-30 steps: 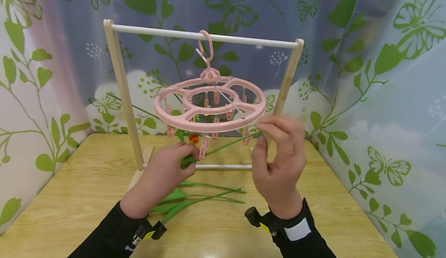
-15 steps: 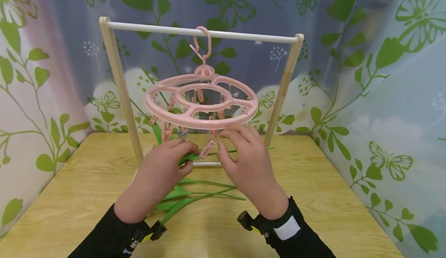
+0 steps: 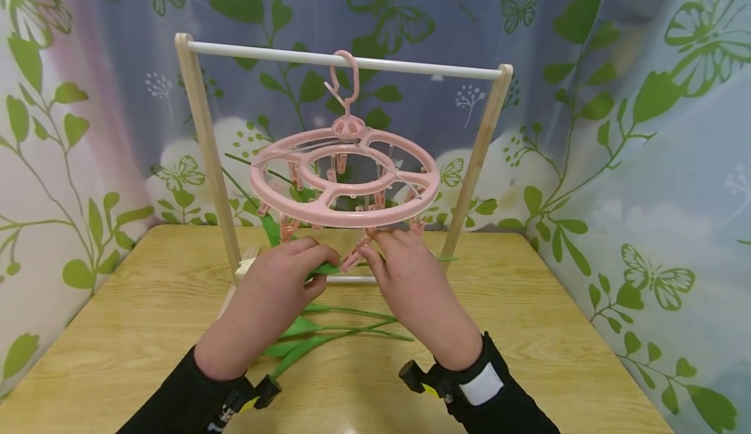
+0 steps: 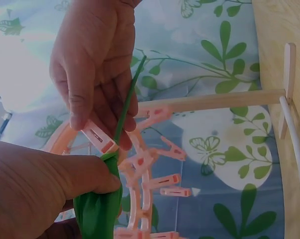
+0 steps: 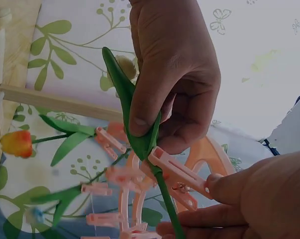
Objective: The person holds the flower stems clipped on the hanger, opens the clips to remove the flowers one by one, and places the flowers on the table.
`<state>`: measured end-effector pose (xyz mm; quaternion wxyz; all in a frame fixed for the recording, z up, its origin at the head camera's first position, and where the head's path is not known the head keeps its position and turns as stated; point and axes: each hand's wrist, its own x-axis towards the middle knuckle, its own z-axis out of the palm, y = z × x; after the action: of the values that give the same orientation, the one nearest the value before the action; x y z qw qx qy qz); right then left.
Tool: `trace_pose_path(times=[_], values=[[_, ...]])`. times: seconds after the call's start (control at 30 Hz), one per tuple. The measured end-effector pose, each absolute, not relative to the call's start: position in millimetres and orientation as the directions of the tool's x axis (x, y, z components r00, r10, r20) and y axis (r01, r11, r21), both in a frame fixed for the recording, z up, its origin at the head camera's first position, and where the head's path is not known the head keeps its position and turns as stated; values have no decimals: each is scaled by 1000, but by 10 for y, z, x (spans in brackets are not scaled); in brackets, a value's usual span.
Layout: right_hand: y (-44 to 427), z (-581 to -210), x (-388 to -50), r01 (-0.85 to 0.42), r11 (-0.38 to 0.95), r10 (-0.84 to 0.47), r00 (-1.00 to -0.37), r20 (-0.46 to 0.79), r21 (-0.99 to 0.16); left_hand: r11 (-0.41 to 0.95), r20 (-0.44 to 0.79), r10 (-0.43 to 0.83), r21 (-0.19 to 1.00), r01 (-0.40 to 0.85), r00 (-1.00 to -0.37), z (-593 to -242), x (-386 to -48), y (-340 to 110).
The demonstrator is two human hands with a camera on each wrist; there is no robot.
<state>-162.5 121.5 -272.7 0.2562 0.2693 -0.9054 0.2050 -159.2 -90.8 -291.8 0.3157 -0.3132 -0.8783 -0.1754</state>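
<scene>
My left hand [image 3: 278, 284] pinches an artificial flower by its green leaves [image 5: 140, 142], where they meet the stem [image 5: 168, 204]. A cream bloom [image 5: 126, 67] shows partly behind the leaf. My right hand [image 3: 411, 284] grips the tail end of a pink clothespin [image 5: 177, 169], thumb on one side and fingers on the other. The clothespin's tip is against the stem just below the leaves; whether the stem sits inside it I cannot tell. It belongs to a round pink clip hanger [image 3: 328, 216], which hangs by its hook just above both hands.
A white rod [image 3: 264, 53] on a wooden frame [image 3: 202, 134] carries the hanger. Other pink clips dangle around it, and an orange-yellow tulip [image 5: 16, 144] is held in one. Several green stems [image 3: 352, 330] lie on the wooden table [image 3: 499, 369]. A patterned curtain stands behind.
My right hand has moved left from the stem's far end to the clothespin and now grips it. The hanger has turned and shifted slightly left. My left hand still pinches the flower.
</scene>
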Motion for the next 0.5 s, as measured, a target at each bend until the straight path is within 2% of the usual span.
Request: trace_pose_path(times=[0.5], values=[[1172,-2786,-1653,-667,717,-410,-639,650,-204,738,631,455,128,663,-628,-2958,-1581,-856]])
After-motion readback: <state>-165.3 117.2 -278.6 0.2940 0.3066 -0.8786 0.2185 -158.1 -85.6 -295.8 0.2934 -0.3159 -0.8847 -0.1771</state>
